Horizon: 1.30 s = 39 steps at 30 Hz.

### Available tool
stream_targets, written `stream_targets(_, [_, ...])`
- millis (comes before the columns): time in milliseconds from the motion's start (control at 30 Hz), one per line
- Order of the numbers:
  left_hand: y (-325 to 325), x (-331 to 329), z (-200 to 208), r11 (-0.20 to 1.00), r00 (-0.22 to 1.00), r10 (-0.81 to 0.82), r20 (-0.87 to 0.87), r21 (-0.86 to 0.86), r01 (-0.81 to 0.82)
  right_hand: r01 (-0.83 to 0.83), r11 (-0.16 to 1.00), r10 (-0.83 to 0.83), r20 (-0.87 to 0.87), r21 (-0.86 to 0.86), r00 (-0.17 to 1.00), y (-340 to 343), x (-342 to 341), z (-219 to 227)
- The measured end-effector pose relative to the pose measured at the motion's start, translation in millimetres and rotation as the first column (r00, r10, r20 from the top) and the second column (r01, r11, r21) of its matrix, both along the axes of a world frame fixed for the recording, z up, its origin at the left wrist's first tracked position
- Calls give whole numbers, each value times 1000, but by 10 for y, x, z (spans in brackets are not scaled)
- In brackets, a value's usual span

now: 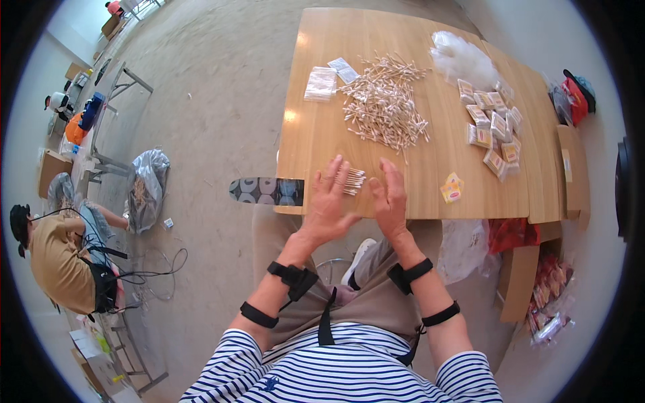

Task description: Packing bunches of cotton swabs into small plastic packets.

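A small row of cotton swabs point(353, 181) lies on the wooden table point(430, 164), between my two hands. My left hand point(328, 201) is at its left side with fingers stretched out, close to or touching the swab ends. On the other side my right hand point(390, 200) is open, its fingers pointing away from me and a gap between it and the swabs. Beyond them spreads a large loose pile of cotton swabs point(384, 101). Yellow-and-white paper cards point(452, 188) lie to the right of my right hand.
Filled swab packs point(496, 127) are heaped at the right, below clear plastic bags point(463, 59). Flat clear sleeves point(320, 84) lie at the far left. A dark patterned strip point(267, 191) juts past the left table edge. Another person point(64, 262) sits at the left.
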State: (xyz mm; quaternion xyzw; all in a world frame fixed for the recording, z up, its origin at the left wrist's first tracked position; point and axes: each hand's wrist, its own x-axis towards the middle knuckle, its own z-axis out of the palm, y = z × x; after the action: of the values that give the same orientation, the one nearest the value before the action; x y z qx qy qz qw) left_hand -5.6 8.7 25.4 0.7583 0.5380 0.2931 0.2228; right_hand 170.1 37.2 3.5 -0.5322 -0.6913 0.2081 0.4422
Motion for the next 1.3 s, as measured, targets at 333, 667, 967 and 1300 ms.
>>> stream_targets(333, [456,-44,-310,971,660,241,712,-181,-159,62,985,-137,-505,-163,852,101,-553,-263])
stream_targets(667, [403,111,-349,956,508,294,809,-257,-145,43,983,-116,-426,-176,897,129,-645,-154])
stream_targets(967, [307,98,-371,946,399,316,861,-315,-71,14,984,-92,-437,-178,895,105,-604,-113])
stream_targets(1300, [38,-217,-79,895,738,446,507,-265,-359,-78,997,76,230,3,970,-5,-254,53])
